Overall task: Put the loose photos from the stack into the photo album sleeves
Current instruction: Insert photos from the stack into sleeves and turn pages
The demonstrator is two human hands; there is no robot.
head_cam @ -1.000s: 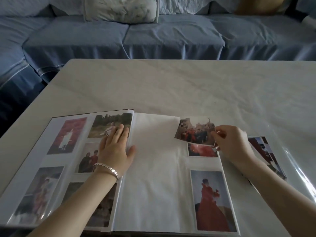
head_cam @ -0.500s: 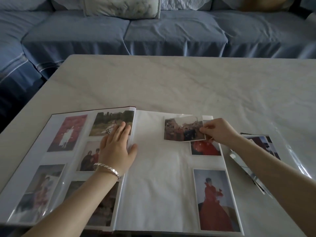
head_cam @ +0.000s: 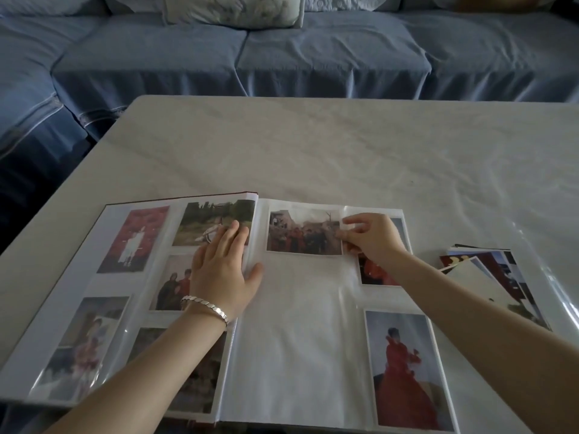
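An open photo album lies on the table in front of me. My left hand rests flat on the left page near the spine, fingers straight. A landscape photo of a group in red sits at the top left of the right page, in a sleeve. My right hand pinches its right edge with thumb and fingers. Beneath that hand a red photo shows, partly hidden. A portrait of a figure in a red dress fills the lower right sleeve. The stack of loose photos lies fanned to the album's right.
The pale table extends far beyond the album. A clear plastic sheet lies at the right edge by the stack. A blue sofa with a pale cushion stands behind the table. The left page holds several sleeved photos.
My right hand carried the group photo left and up across the right page, and it now lies flat in the top left sleeve. My left hand stayed on the left page.
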